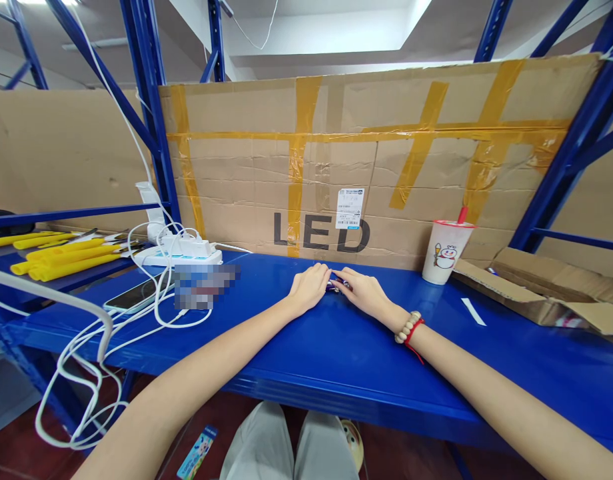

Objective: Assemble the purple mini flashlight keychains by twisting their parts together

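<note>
Over the middle of the blue shelf, my two hands meet at their fingertips. A small dark purple object with shiny light spots shows between them, mostly covered, and its kind cannot be made out. My left hand is closed at the object's left end, back of the hand up and fingers bent together. From the other side my right hand pinches it between thumb and fingers. A bead bracelet with a red cord sits on my right wrist.
A white cup with a red straw stands at right, beside an open cardboard box and a white strip. At left are a power strip, phone, tangled white cables and yellow-handled tools. Cardboard walls the back.
</note>
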A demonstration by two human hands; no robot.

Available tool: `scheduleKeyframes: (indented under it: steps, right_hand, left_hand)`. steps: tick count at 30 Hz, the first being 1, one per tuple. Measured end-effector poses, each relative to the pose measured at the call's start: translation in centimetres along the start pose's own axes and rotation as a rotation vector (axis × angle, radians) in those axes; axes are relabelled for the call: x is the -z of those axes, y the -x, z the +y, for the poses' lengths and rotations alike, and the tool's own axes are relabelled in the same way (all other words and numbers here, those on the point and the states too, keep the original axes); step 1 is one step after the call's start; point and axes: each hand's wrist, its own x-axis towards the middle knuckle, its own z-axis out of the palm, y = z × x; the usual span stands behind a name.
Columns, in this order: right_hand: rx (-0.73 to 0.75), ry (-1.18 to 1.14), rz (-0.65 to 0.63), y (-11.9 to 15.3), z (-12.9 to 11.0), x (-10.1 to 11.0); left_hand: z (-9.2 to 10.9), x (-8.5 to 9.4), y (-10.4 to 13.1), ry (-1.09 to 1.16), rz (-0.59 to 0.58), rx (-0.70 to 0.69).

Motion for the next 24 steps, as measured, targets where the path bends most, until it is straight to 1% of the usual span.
scheduleKeyframes:
  steps: [5, 10, 15, 24]
  right_hand:
    - [0.013, 0.088, -0.064, 0.01, -0.26, 0.25]
    - [0.073, 0.092, -0.104, 0.00, -0.10, 0.08]
    - [0.095, 0.002, -0.079, 0.02, 0.25, -0.17]
    - [0.076, -0.066, -0.009, -0.09, 0.16, -0.27]
  left_hand:
    - [0.07, 0.08, 0.04, 0.047, -0.029, 0.023]
    - [-0.01, -0.03, -0.03, -0.004, -0.080, 0.051]
    - [-0.04, 0.07, -0.10, 0.009, -0.104, 0.040]
    - [-0.18, 0.10, 0.00, 0.091, -0.086, 0.019]
